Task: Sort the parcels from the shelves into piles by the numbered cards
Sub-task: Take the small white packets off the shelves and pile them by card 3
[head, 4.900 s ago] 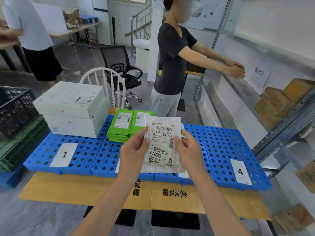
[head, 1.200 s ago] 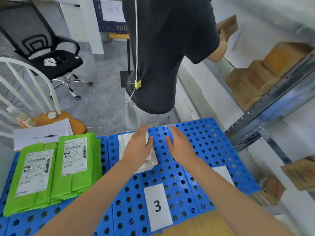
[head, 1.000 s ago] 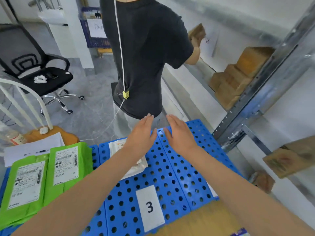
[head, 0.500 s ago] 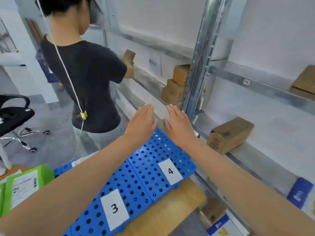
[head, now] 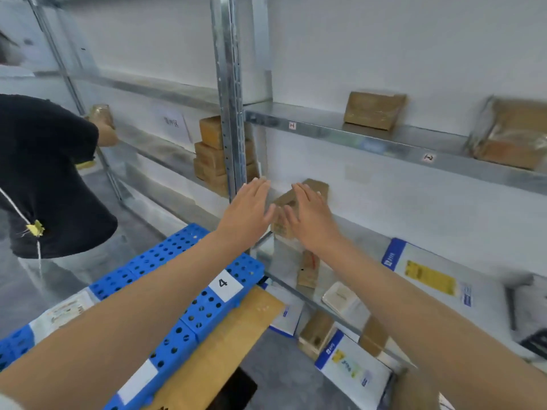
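Both hands are stretched out toward the middle shelf [head: 370,232], the left hand [head: 248,211] and right hand [head: 310,220] each with the grip released, fingers straight and holding nothing. Between and just behind them sits a small brown box [head: 321,187], a parcel not yet sorted, near the shelf's front edge and close to the metal upright [head: 229,113]. The risk is probably an uneven take: if one palm meets the box first it may twist, slide back or tip off the edge, and the left hand could knock the upright. Its label is not readable here, so it could land by the wrong card on the blue surface [head: 165,253], where card 4 [head: 222,283] lies.
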